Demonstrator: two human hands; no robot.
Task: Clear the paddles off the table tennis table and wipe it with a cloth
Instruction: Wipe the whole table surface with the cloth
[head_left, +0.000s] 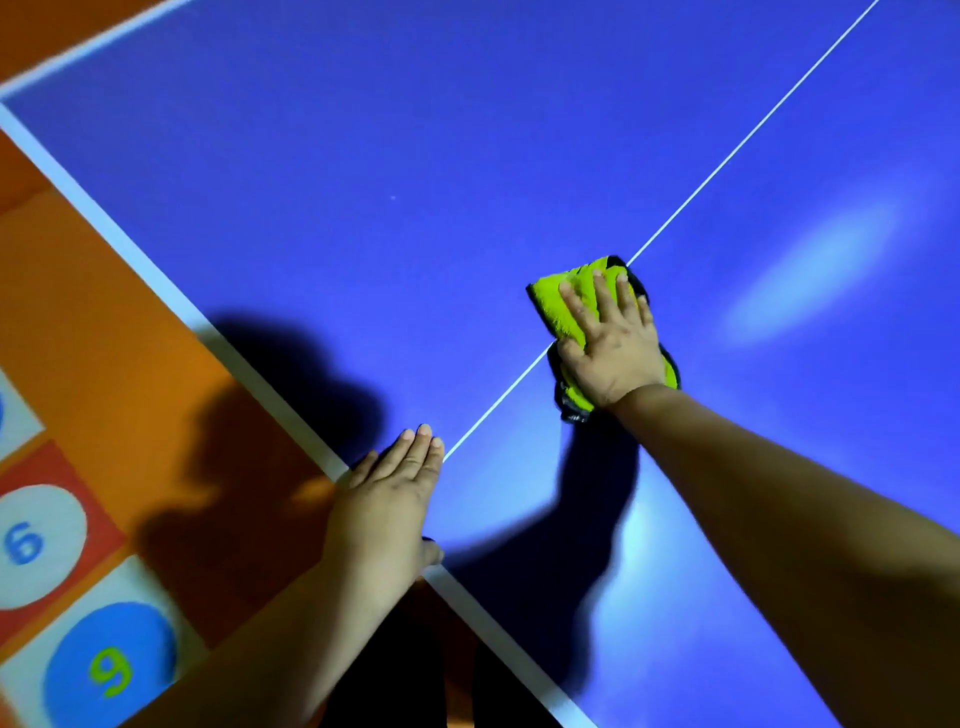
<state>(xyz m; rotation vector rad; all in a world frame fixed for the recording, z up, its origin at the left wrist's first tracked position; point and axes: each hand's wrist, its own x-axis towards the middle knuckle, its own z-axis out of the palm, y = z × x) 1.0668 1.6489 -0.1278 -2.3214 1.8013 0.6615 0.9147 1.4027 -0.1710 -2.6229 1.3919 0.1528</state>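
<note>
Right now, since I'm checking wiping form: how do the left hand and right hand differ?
The right hand presses the yellow-green cloth; the left hand lies bare on the table. The right hand is out on the centre line; the left hand sits at the white edge. The right hand's fingers are spread; the left hand's are together. Both lie flat, palm down.

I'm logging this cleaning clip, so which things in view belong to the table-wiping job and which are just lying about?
Job: table tennis table; green cloth, pressed on it by the right hand; left hand, resting on the table's edge.
Lying about: numbered floor mats; orange floor.
</note>
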